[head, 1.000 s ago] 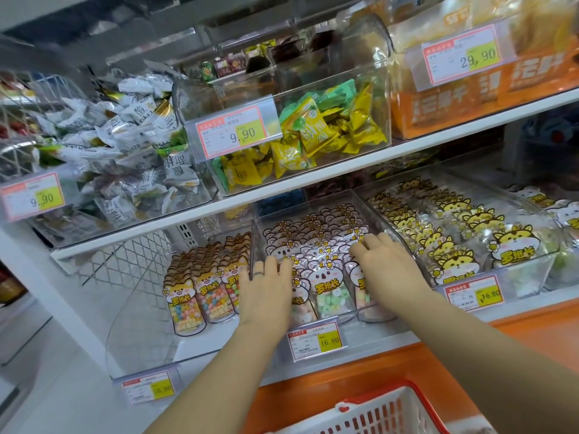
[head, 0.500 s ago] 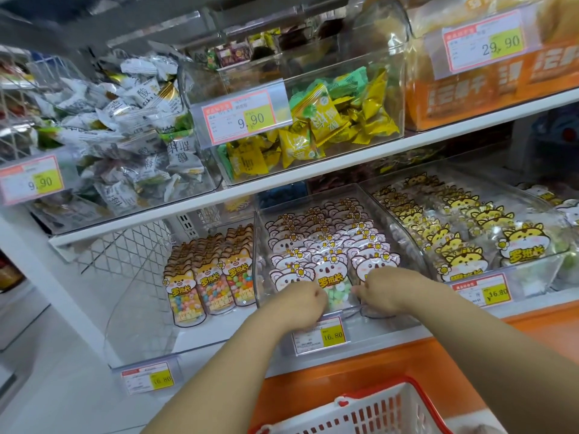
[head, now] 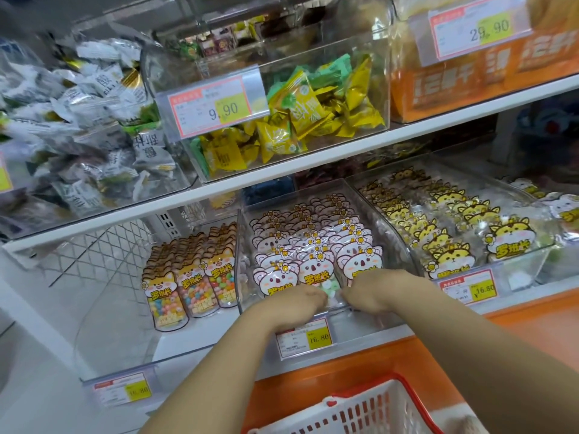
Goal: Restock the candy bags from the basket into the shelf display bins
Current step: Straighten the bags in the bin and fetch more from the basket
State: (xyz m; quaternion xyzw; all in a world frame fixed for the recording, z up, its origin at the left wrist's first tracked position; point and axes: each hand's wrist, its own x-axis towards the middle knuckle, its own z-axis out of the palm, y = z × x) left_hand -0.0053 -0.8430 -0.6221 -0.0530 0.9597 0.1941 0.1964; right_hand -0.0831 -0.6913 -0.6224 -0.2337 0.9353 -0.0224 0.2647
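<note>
Together, hands (head: 296,303) (head: 372,292) curled, on front candy bags (head: 314,272)

Shelf count
One left hand (head: 297,303), one right hand (head: 372,291), one basket (head: 369,411), three 16.80 price tags (head: 305,338), three koala-bag rows (head: 316,270).

Single head-worn wide-angle view, facing forward and down at a shop shelf from close by.

The camera looks down along both forearms, which enter at the bottom edge and run up to the frame's centre. There the left hand (head: 299,303) and right hand (head: 372,288) sit at the front of the middle clear bin (head: 239,245). The upper shelf board (head: 313,169) crosses the frame, rising toward the right, so the lens is tilted and angled slightly leftward. The basket (head: 360,411) lies directly beneath, cut off by the lower edge.
</note>
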